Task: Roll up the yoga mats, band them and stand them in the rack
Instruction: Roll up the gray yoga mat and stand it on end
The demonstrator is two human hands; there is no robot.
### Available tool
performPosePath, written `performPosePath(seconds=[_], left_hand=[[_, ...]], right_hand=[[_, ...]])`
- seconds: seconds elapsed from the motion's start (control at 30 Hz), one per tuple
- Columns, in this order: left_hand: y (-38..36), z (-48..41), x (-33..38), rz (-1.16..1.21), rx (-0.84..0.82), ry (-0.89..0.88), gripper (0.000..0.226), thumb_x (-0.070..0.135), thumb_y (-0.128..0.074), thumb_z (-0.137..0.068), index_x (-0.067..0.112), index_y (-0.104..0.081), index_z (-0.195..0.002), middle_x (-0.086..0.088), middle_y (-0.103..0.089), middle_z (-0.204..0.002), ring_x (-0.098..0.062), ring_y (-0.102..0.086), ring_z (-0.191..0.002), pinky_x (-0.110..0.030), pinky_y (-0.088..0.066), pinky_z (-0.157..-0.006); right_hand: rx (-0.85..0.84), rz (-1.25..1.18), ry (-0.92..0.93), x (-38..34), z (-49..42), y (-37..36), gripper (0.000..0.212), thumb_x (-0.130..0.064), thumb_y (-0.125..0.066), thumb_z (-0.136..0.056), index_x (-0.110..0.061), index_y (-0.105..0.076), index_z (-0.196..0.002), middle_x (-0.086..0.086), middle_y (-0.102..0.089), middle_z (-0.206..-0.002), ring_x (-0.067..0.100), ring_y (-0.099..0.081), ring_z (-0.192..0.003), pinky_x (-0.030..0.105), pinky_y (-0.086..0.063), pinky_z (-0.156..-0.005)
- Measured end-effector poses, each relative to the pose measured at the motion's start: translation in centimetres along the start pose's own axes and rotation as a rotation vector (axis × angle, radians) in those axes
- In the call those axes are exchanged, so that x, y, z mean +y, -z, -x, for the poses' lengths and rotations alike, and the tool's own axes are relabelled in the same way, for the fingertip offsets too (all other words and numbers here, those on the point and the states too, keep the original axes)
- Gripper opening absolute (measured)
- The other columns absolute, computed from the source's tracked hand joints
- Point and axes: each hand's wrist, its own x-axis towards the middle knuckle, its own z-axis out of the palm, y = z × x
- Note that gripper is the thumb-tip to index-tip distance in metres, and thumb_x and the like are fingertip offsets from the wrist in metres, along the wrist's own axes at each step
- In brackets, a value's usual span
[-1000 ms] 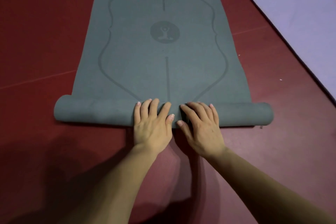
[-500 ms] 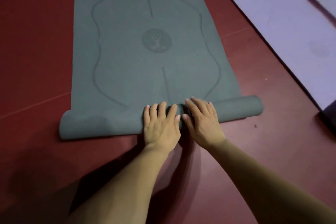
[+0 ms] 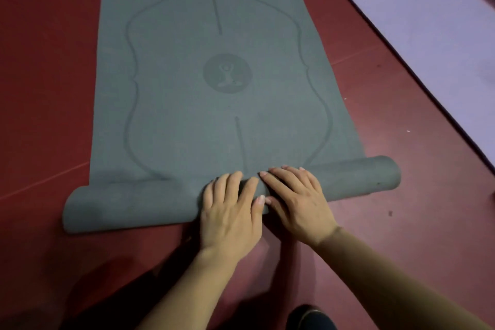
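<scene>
A grey-green yoga mat (image 3: 214, 104) lies flat on the red floor (image 3: 40, 88) and runs away from the person to the top of the view. The near end of the mat is curled into a low roll (image 3: 128, 203) that goes from side to side, with its right end a bit farther away than its left end. Both hands lie on top of the roll, near its middle. The left hand (image 3: 230, 211) is flat, with its fingers straight and spread a little, and it presses down on the roll. The right hand (image 3: 297, 201) is just beside it, also flat, with its fingers pointing up and to the left. The two thumbs almost touch. Neither hand wraps round anything. A round picture (image 3: 227, 73) of a sitting figure shows in the middle of the flat part. A light purple mat (image 3: 428, 21) lies on the floor at the right, apart from the grey-green one.
</scene>
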Motion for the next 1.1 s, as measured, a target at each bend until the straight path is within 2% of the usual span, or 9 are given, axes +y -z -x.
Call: performPosePath(seconds=[0.1, 0.23, 0.37, 0.53, 0.63, 0.77, 0.97, 1.1], left_hand=[[-0.3, 1.4, -0.1, -0.026, 0.013, 0.017, 0.038, 0.036, -0.047, -0.092, 0.023, -0.060, -0.126, -0.008, -0.059, -0.133, -0.030, -0.049, -0.128, -0.050, -0.029, -0.113], [-0.8, 0.9, 0.0, -0.037, -0.006, 0.054, 0.037, 0.035, -0.047, -0.092, 0.028, -0.053, -0.128, -0.006, -0.058, -0.135, -0.029, -0.047, -0.131, -0.048, -0.024, -0.116], [-0.4, -0.6, -0.1, -0.062, -0.040, 0.074, 0.038, 0.036, -0.046, -0.092, 0.028, -0.058, -0.127, -0.004, -0.059, -0.133, -0.028, -0.050, -0.130, -0.047, -0.027, -0.115], [-0.2, -1.8, 0.3, -0.030, -0.003, 0.147, 0.037, 0.037, -0.045, -0.092, 0.026, -0.063, -0.124, -0.004, -0.060, -0.131, -0.028, -0.051, -0.128, -0.048, -0.028, -0.114], [-0.6, -1.6, 0.1, -0.028, 0.074, 0.193, 0.039, 0.043, -0.047, -0.094, 0.026, -0.058, -0.127, -0.009, -0.055, -0.134, -0.032, -0.047, -0.129, -0.049, -0.021, -0.117], [-1.0, -2.8, -0.5, -0.037, 0.049, 0.212, 0.043, 0.048, -0.047, -0.093, 0.027, -0.065, -0.126, -0.009, -0.056, -0.135, -0.031, -0.046, -0.132, -0.051, -0.020, -0.117], [-0.9, -5.0, -0.2, -0.061, 0.031, 0.280, 0.039, 0.048, -0.046, -0.094, 0.029, -0.066, -0.122, -0.005, -0.060, -0.130, -0.029, -0.051, -0.129, -0.051, -0.022, -0.116], [-0.9, -5.3, 0.0, -0.090, 0.061, 0.278, 0.040, 0.046, -0.045, -0.095, 0.026, -0.065, -0.124, -0.008, -0.059, -0.130, -0.030, -0.050, -0.127, -0.052, -0.023, -0.116]], right_hand=[[0.007, 0.012, 0.023, 0.1, -0.5, -0.1, 0.046, -0.043, -0.050, -0.103, -0.025, -0.057, -0.145, -0.001, -0.060, -0.137, 0.026, -0.055, -0.128, 0.043, -0.035, -0.114], [0.066, 0.031, 0.010, 0.1, -0.2, 0.0, 0.046, -0.045, -0.050, -0.103, -0.023, -0.061, -0.141, 0.003, -0.061, -0.138, 0.027, -0.055, -0.128, 0.044, -0.032, -0.116], [0.127, 0.099, -0.099, -0.3, -0.4, -0.3, 0.048, -0.049, -0.048, -0.102, -0.017, -0.066, -0.132, 0.006, -0.063, -0.131, 0.029, -0.057, -0.123, 0.046, -0.034, -0.110], [0.135, 0.105, -0.010, 0.5, -1.8, -0.3, 0.046, -0.050, -0.048, -0.103, -0.018, -0.070, -0.126, 0.005, -0.066, -0.123, 0.029, -0.062, -0.115, 0.045, -0.037, -0.104], [0.137, 0.101, -0.027, 1.0, -3.5, -0.3, 0.042, -0.049, -0.050, -0.102, -0.020, -0.071, -0.123, 0.002, -0.068, -0.117, 0.027, -0.062, -0.106, 0.043, -0.041, -0.097], [0.128, 0.071, -0.012, 1.6, -6.1, -0.4, 0.037, -0.045, -0.050, -0.104, -0.019, -0.072, -0.116, 0.000, -0.067, -0.105, 0.027, -0.062, -0.093, 0.042, -0.043, -0.088], [0.113, 0.095, -0.054, 1.0, -5.6, -0.1, 0.045, -0.049, -0.046, -0.102, -0.018, -0.068, -0.127, 0.006, -0.064, -0.127, 0.029, -0.058, -0.118, 0.045, -0.036, -0.103], [0.125, 0.132, -0.025, 1.3, -5.3, -1.1, 0.048, -0.050, -0.043, -0.104, -0.017, -0.067, -0.130, 0.006, -0.065, -0.126, 0.030, -0.061, -0.117, 0.047, -0.038, -0.106]])
